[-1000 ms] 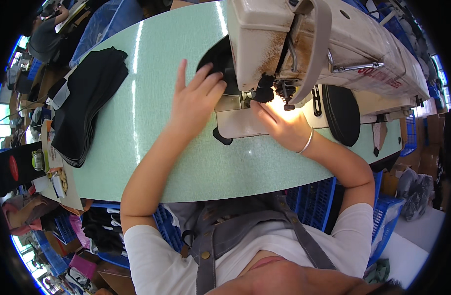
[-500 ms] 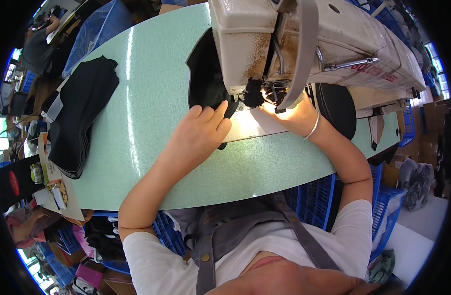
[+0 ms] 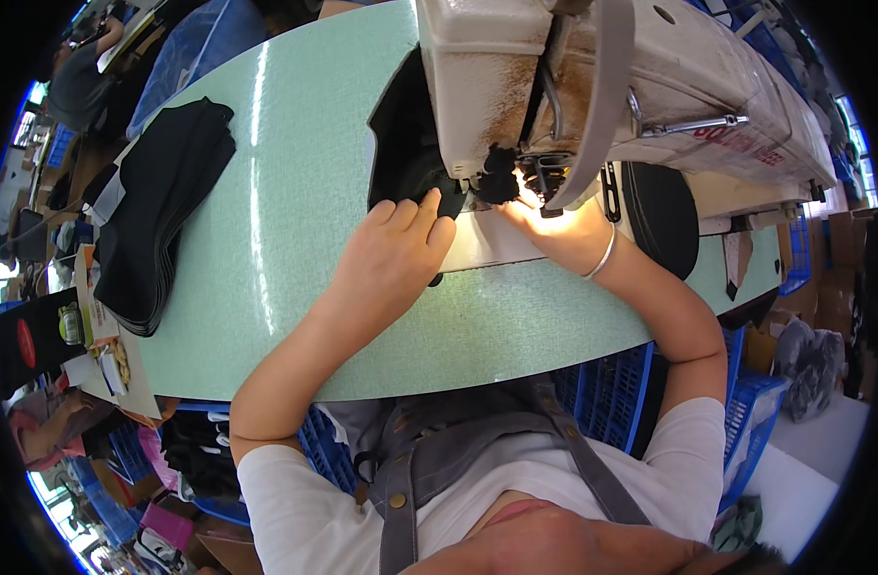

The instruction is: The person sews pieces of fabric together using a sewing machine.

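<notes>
A black fabric piece (image 3: 400, 144) lies under the head of a sewing machine (image 3: 496, 77), and the machine hides its right part. On its near edge rests my left hand (image 3: 391, 249), fingers bent and pressed together, index fingertip close to the presser foot. My right hand (image 3: 568, 235) is at the other side of the needle area, under the bright lamp. Its fingers are drawn together and point left; glare and a dark fuzzy clump (image 3: 497, 174) beside the needle partly hide the tips, so what they hold does not show.
A stack of black cut pieces (image 3: 161, 211) lies at the left of the green table (image 3: 305, 192). Another black piece (image 3: 661, 216) with a stitched line lies right of my right hand. Blue crates (image 3: 606, 388) stand below the table edge. A person (image 3: 79, 86) sits far left.
My right hand has shifted slightly left and nearer, its fingers lower beside the needle. My left hand stays on the black fabric piece. The whole view has shifted a little.
</notes>
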